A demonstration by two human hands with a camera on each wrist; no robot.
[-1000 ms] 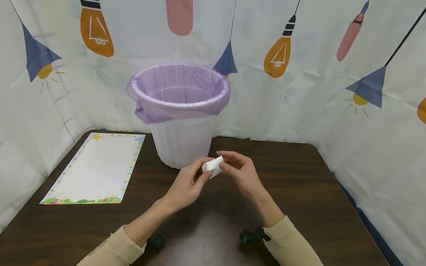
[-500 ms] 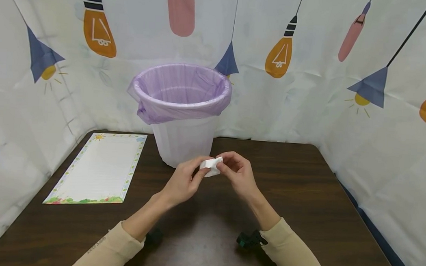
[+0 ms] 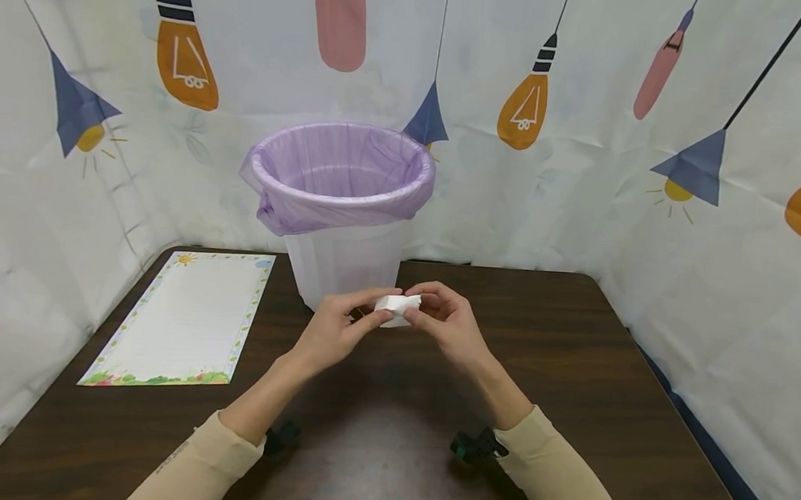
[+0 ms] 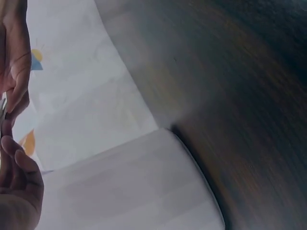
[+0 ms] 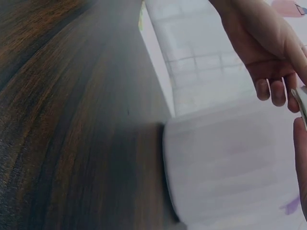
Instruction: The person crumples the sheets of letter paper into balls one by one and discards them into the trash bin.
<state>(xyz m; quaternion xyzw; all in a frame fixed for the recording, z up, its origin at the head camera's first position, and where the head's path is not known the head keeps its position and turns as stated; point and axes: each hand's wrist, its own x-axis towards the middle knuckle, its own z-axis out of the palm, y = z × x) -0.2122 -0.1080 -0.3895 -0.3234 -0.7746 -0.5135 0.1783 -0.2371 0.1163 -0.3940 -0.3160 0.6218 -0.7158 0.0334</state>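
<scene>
A small folded white piece, perhaps paper, is held between both hands in front of the bin. The left hand pinches its left end between thumb and fingers. At its right end, the right hand pinches it with thumb and index finger, the other fingers bent behind. Only a thin edge of the white piece shows in the right wrist view, at the right border, beside the left hand. In the left wrist view, both hands are at the left border.
A white bin with a purple liner stands on the dark table behind the hands. A sheet of paper with a decorated border lies at the table's left. Patterned curtains hang behind and at both sides.
The left hand has shifted slightly left and its fingers lie flatter. The white piece has turned from tilted to nearly level. The right hand has barely moved.
</scene>
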